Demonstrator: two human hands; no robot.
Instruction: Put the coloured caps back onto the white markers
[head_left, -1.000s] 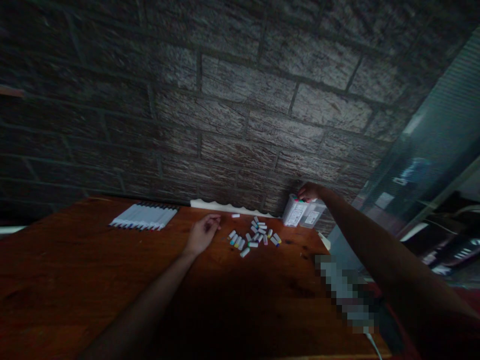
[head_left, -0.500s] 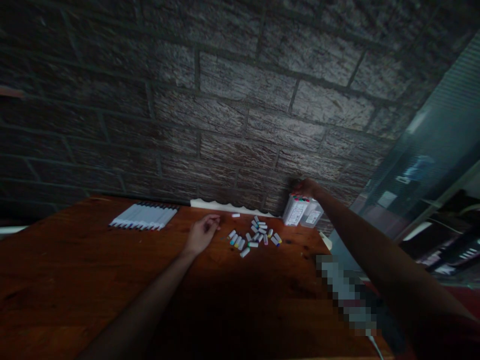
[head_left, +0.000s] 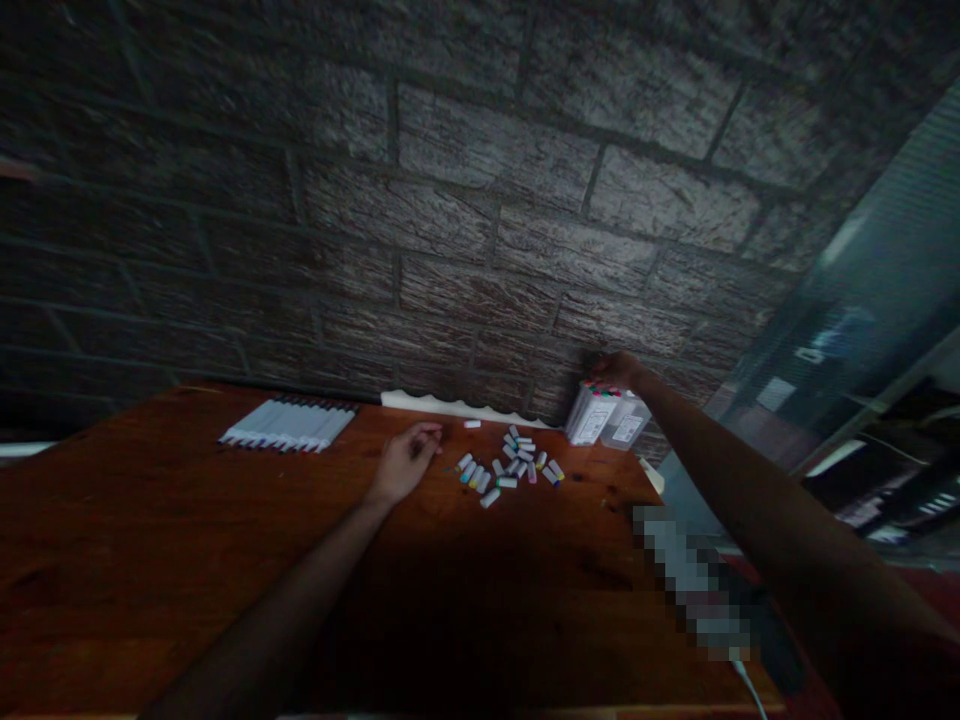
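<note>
My right hand (head_left: 616, 369) reaches to the far right corner of the wooden table (head_left: 150, 560) and rests on the top of a clear plastic marker box (head_left: 591, 416), fingers curled over the coloured ends inside. A second clear box (head_left: 628, 424) stands beside it. My left hand (head_left: 403, 463) lies on the table with fingers loosely curled, holding nothing I can make out, just left of a scatter of several white marker caps (head_left: 510, 466) with coloured tips. A row of several white markers (head_left: 289, 426) lies at the far left.
A dark brick wall (head_left: 465, 200) runs along the back of the table. A white wavy holder strip (head_left: 457, 408) lies against it. A glass panel (head_left: 847, 330) stands to the right, and a pixelated patch (head_left: 694, 585) covers something at the table's right edge.
My right hand has shifted slightly up and back on top of the marker box. The left hand has stayed in place. The view has tilted a little.
</note>
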